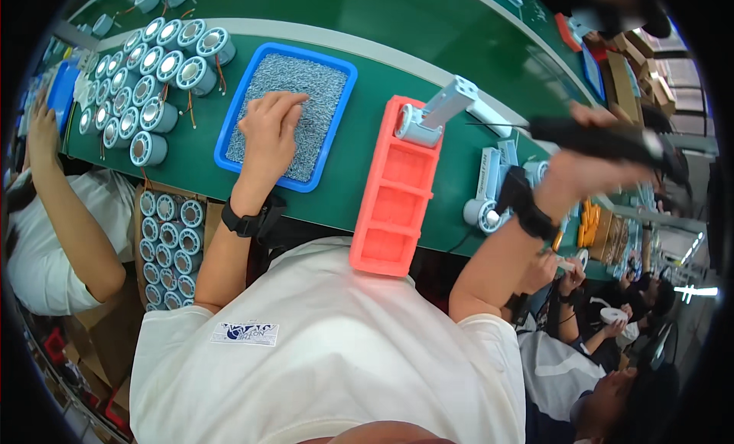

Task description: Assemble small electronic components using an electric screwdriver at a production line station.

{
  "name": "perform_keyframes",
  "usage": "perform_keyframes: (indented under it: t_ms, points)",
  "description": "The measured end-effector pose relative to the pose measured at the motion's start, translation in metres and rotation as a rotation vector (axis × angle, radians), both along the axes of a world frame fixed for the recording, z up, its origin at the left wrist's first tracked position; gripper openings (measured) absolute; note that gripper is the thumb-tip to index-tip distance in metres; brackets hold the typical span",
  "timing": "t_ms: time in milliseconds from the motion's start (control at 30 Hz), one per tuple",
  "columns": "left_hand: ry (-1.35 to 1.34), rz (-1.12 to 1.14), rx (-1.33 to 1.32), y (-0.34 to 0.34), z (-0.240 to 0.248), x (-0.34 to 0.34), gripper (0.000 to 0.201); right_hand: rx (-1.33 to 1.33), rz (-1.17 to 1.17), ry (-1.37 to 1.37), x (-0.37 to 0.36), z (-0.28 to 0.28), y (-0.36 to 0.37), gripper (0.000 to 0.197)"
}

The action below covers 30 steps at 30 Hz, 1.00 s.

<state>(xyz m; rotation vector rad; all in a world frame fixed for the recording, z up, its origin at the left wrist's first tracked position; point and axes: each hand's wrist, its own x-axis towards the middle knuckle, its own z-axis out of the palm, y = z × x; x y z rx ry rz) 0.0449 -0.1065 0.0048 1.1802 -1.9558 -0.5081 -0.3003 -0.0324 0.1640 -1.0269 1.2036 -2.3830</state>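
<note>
My left hand [269, 130] is over a blue tray [223, 142] filled with small grey metal pieces [306, 81], which look like screws. Its fingers are bent and pressed together; whatever they pinch is too small to make out. Out to the right, my right hand [585, 172] grips a black electric screwdriver [592, 136], blurred by motion, its thin bit pointing left. Between my hands stands an orange-red holder [357, 222] with several compartments. Its far compartment holds a light-blue round housing [417, 129] with a rectangular arm [451, 100] rising from it.
Many light-blue motor housings [147, 148] with loose wires stand at the left on the green table [329, 207]. A box of more housings [170, 237] is below the edge. Further light-blue parts [488, 176] lie right of the holder. Co-workers [65, 230] sit on both sides.
</note>
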Motion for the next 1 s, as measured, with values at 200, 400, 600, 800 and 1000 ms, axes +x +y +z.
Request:
perform_keyframes:
  t_ms: [200,400,600,800,1000]
  points:
    - [0.079,-0.212,0.055,0.051,0.034,-0.025,0.032,1.287,-0.296,0.719,0.101,-0.026,0.053,0.047]
    - [-0.246,-0.767,-0.020,0.075,0.022,-0.060,0.037,0.735,-0.215,1.659,0.090,-0.026,0.006,0.036]
    - [-0.258,-0.659,0.016,0.088,0.024,-0.070,0.040,0.288,-0.766,1.391,0.036,0.049,0.176,0.043]
    - [-0.310,-0.677,0.207,0.078,0.025,-0.068,0.049,1.213,-1.203,0.673,-0.209,-0.027,0.218,0.041]
    - [-0.061,-0.642,0.219,0.056,0.055,-0.045,0.052,1.484,-0.904,1.010,-0.398,-0.157,0.236,0.051]
